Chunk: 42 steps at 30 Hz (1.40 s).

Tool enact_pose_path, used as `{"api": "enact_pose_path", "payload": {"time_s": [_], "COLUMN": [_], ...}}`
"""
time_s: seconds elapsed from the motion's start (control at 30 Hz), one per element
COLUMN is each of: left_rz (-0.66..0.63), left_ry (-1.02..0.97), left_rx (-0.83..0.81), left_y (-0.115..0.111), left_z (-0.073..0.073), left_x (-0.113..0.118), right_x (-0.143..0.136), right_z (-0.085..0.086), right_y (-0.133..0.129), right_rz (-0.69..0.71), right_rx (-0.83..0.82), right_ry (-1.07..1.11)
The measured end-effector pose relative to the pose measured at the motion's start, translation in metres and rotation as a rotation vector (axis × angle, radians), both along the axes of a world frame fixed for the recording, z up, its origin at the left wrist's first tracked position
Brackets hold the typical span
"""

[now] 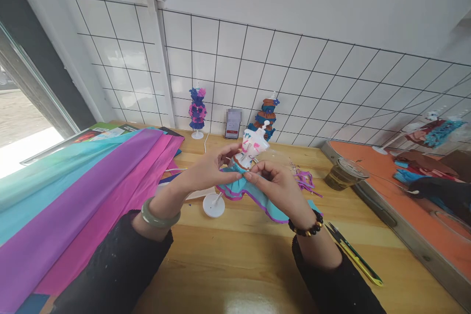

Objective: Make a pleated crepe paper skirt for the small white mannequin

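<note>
Tilted between both hands is a small white dress form [253,143] with pink and blue marks on its torso, its round base [214,205] pointing down toward me. A light blue strip with purple edging [270,208] is gathered around the form's waist and trails off to the right. My left hand [221,167] wraps the form from the left, thumb pressed on the gathered strip. From the right, my right hand [274,181] pinches the same strip at the waist, its thumb close to the left one.
Purple, pink and light blue sheets [84,191] spread at left. Dressed mini forms [197,113] [267,117] flank a phone [233,123] against the tiled wall. Thread snips [355,255], purple ribbon [304,181] and a lidded cup [346,174] lie to the right, near an orange surface [368,162].
</note>
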<state>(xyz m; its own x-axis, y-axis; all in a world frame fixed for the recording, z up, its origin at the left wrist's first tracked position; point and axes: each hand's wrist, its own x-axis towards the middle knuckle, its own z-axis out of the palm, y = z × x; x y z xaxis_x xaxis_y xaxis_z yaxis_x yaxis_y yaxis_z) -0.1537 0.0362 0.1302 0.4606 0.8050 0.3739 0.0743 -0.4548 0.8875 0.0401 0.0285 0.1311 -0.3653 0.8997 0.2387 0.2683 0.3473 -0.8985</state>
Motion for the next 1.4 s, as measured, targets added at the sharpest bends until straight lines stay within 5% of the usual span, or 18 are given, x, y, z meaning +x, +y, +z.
{"api": "enact_pose_path", "payload": {"time_s": [0.73, 1.17, 1.4], "left_rz": [0.118, -0.066, -0.052], "left_ry": [-0.164, -0.111, -0.094], "left_rx": [-0.213, -0.127, -0.109], "left_y": [0.0059, 0.0035, 0.0049], "left_z": [-0.0087, -0.0006, -0.0044], "left_x": [0.0031, 0.0004, -0.0006], "right_x": [0.0015, -0.0005, 0.0000], "right_z": [-0.0001, 0.0012, -0.0006], "right_y": [0.0010, -0.0028, -0.0030], "right_rz": [0.038, 0.030, -0.020], "right_rx": [0.030, 0.128, 0.206], "right_ry": [-0.073, -0.133, -0.215]}}
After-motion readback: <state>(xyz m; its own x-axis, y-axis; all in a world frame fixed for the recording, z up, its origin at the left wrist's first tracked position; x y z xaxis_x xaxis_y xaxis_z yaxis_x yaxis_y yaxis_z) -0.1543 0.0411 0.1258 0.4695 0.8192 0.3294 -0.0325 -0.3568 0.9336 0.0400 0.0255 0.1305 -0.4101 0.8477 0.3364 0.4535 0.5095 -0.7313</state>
